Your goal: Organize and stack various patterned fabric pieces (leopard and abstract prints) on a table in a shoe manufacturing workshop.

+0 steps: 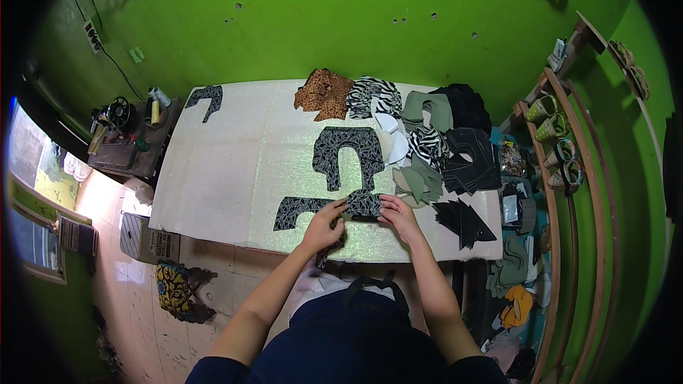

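Note:
Between my two hands is a small dark shoe-upper piece (364, 204) with a pale line pattern, near the table's front edge. My left hand (325, 229) is closed at its left edge, fingertips and thumb pinching it. My right hand (401, 217) pinches the right edge, fingers curled over it. Partly under my left hand lies a curved cut piece (294, 208) of the same material. Just beyond my hands, a U-shaped patterned piece (329, 144) lies flat with its opening toward me. Another such piece (208, 97) sits at the table's far left corner.
The pale table (228, 163) carries leopard-print pieces (327, 92), zebra-print pieces (377, 96), green pieces (430, 107) and black pieces (473, 160) along its right side. A sewing machine (119, 115) stands left. A wooden rack (596, 192) with sandals (551, 124) lines the right wall.

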Demonstrator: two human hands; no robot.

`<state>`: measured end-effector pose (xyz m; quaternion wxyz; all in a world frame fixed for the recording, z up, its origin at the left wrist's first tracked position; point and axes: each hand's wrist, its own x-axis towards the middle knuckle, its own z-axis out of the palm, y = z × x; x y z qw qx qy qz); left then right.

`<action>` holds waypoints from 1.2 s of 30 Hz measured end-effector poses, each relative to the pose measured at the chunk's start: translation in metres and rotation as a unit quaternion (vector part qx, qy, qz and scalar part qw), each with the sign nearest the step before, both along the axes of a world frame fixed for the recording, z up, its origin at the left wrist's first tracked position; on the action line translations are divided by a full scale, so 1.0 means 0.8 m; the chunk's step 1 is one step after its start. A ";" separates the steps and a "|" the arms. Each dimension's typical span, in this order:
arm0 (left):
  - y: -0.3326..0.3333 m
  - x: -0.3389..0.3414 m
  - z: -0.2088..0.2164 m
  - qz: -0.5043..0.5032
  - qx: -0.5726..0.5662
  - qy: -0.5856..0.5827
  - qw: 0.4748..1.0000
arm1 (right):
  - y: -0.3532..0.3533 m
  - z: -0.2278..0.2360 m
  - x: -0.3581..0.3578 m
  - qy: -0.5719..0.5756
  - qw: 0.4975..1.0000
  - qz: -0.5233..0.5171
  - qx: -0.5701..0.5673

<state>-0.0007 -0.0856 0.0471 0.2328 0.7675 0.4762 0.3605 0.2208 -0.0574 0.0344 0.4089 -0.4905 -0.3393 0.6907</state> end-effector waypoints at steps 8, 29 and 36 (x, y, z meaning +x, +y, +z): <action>-0.009 -0.056 -0.031 0.131 -0.270 -0.320 0.899 | 0.002 -0.028 -0.054 -0.058 0.995 0.047 0.066; 0.016 -0.175 -0.029 0.146 -0.270 -0.078 0.948 | -0.020 -0.009 -0.206 -0.456 0.867 -0.015 0.201; 0.022 -0.174 -0.036 0.091 -0.230 -0.051 0.968 | -0.024 -0.009 -0.210 -0.502 0.836 -0.028 0.219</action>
